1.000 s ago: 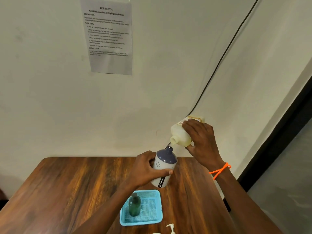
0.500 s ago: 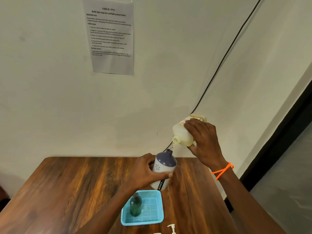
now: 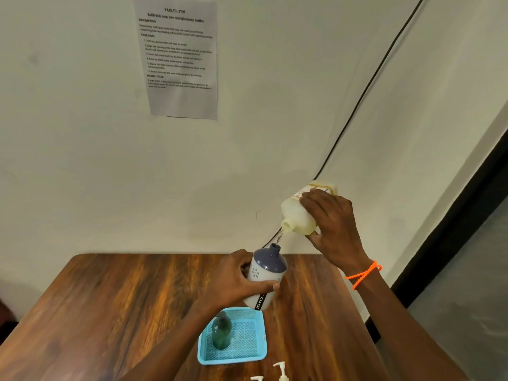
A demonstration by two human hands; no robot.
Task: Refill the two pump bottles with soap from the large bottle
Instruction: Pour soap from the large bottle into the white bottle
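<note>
Above the worktop (image 3: 110, 312), the left hand (image 3: 233, 281) curls its fingers (image 3: 268, 285) round the pump bottle (image 3: 265, 276); the right hand (image 3: 334, 229) grips the tilted large bottle (image 3: 298, 218), fingers wrapped closed.

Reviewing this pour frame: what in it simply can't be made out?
All from the head view:
- Fill level of the white pump bottle: opaque wall, and the left hand wraps it.
- Large bottle label: mostly covered by the right hand.
- Two pump heads: cut off by the bottom edge.
- Wall sheet body text: too small.
- Green bottle contents: too dark.
</note>
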